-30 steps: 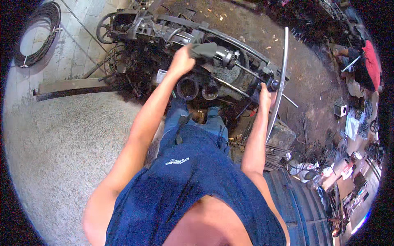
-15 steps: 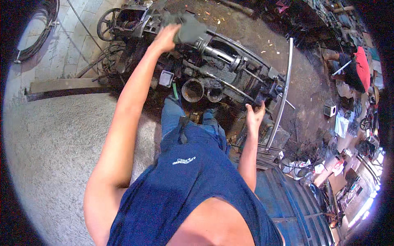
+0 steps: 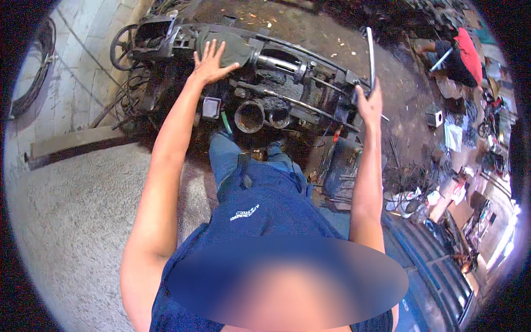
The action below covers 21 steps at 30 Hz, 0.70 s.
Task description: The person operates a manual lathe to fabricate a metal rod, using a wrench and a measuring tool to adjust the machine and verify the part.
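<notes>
A greasy dark metal machine with steel rods stretches in front of me. My left hand has its fingers spread, palm down, over the edge of a dull grey-green rounded part near the machine's left end; whether the palm touches it I cannot tell. On the right, my right hand is closed round a long steel bar at the machine's right end, thumb to the left. Hand and forearm hide the bar's lower portion. Metal shavings cover the machine's middle.
A spoked handwheel stands at the far left. Two round tins and a small square tray sit near my legs. A blue ribbed panel lies right. A person in red is beyond, among scattered scrap.
My right hand has moved up and right, from the machine's end onto the bar, whose top has shifted left in view. The left hand's fingers have spread; the blurred grey part looks sharper.
</notes>
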### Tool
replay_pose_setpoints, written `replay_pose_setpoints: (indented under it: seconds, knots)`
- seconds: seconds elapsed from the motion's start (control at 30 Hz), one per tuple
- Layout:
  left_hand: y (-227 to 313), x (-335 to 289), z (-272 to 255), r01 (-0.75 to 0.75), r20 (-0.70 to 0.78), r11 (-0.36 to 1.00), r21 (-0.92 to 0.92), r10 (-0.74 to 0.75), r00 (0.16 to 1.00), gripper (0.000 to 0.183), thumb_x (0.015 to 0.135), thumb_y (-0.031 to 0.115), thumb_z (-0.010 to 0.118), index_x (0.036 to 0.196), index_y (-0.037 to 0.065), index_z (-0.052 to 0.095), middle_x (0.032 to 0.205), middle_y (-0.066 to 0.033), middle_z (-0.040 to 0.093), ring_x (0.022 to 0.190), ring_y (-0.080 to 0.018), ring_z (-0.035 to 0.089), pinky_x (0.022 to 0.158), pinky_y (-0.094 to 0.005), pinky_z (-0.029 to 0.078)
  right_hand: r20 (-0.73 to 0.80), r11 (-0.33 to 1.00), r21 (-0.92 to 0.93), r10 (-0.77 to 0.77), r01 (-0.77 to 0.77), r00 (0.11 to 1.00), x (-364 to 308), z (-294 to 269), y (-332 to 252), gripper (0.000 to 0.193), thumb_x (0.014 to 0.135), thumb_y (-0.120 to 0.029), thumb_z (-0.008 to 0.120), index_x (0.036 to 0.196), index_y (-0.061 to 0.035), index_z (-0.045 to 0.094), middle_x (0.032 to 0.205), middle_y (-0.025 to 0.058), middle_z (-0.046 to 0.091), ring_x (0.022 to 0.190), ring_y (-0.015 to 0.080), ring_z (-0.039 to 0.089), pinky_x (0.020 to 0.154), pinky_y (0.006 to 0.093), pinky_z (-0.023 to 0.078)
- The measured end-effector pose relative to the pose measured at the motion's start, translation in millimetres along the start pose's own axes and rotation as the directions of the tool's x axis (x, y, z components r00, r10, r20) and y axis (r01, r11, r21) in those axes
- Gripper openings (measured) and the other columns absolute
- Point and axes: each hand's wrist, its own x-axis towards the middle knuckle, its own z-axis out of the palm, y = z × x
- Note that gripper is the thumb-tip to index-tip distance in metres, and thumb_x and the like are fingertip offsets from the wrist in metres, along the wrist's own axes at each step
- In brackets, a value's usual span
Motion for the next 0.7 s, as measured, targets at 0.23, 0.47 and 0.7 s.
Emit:
replay_pose_setpoints:
  seconds: [0.23,0.47,0.7]
  knots:
    - [27.7,-58.4,37.9,-0.207,-0.697,0.826,-0.525,-0.278,0.661,0.029,0.087,0.022,0.059,0.101,-0.002,0.055,0.101,-0.0175,0.058,0.091,-0.0321,0.055,0.081,-0.0377,0.044,-0.017,0.996,-0.088,0.013,-0.015,1.0,-1.2,10.8,19.7,0.057,0.089,-0.027,0.05,0.135,0.0013,0.033,0.123,0.0269,0.05,0.113,0.0404,0.05,0.097,0.0428,0.039]
    - [-8.6,-170.1,198.4,0.341,0.361,-0.22,-0.914,-0.825,0.434,0.035,0.09,0.036,0.049,0.089,0.002,0.058,0.071,-0.0045,0.059,0.061,-0.0188,0.058,0.053,-0.0333,0.045,0.132,0.993,-0.114,0.054,-0.039,0.99,10.1,4.8,33.2,0.042,0.09,-0.025,0.047,0.123,-0.0004,0.041,0.103,0.03,0.059,0.098,0.0449,0.057,0.083,0.0499,0.045]
    - [-11.3,-180.3,250.1,0.469,0.673,-0.509,-0.722,-0.362,0.645,0.067,0.088,0.045,0.037,0.146,0.015,0.021,0.15,-0.0136,0.022,0.139,-0.0248,0.017,0.109,-0.0496,0.015,0.139,0.999,-0.04,0.033,-0.028,0.99,13.4,8.2,41.9,0.045,0.09,-0.027,0.049,0.124,0.0005,0.04,0.092,0.0317,0.061,0.089,0.0475,0.058,0.077,0.052,0.046]
